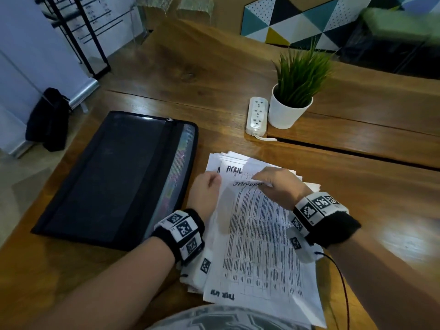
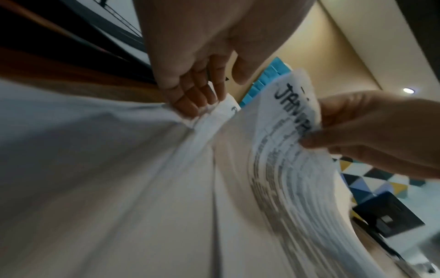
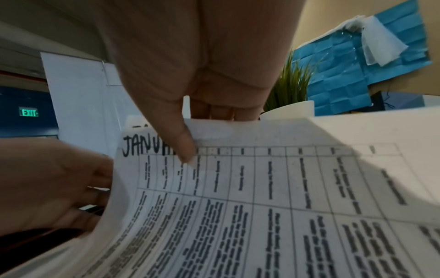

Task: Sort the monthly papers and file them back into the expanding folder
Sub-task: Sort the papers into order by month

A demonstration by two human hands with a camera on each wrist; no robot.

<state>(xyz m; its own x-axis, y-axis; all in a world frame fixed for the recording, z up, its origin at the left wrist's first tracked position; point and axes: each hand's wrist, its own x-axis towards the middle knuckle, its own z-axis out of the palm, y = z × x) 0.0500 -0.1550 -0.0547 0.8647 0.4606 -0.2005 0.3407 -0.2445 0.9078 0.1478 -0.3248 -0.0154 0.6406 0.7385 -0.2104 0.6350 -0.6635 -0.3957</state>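
A loose stack of printed papers (image 1: 259, 270) lies on the wooden table in front of me. The top sheet (image 3: 250, 188) is a table headed "JANUARY" in marker; a sheet marked "APRIL" (image 1: 232, 169) shows beneath it. My right hand (image 1: 271, 183) pinches the January sheet's top edge between thumb and fingers and lifts it, so the sheet curls up. My left hand (image 1: 209, 184) has its curled fingers (image 2: 190, 101) on the stack's left edge, holding the lower sheets. The black expanding folder (image 1: 114, 179) lies flat to the left of the stack, its coloured tabs showing along the right side.
A white power strip (image 1: 256, 115) and a potted green plant (image 1: 291, 101) stand beyond the papers. A raised wooden ledge (image 1: 357, 139) runs along the right. A black bag (image 1: 47, 120) sits on the floor off the table's left edge.
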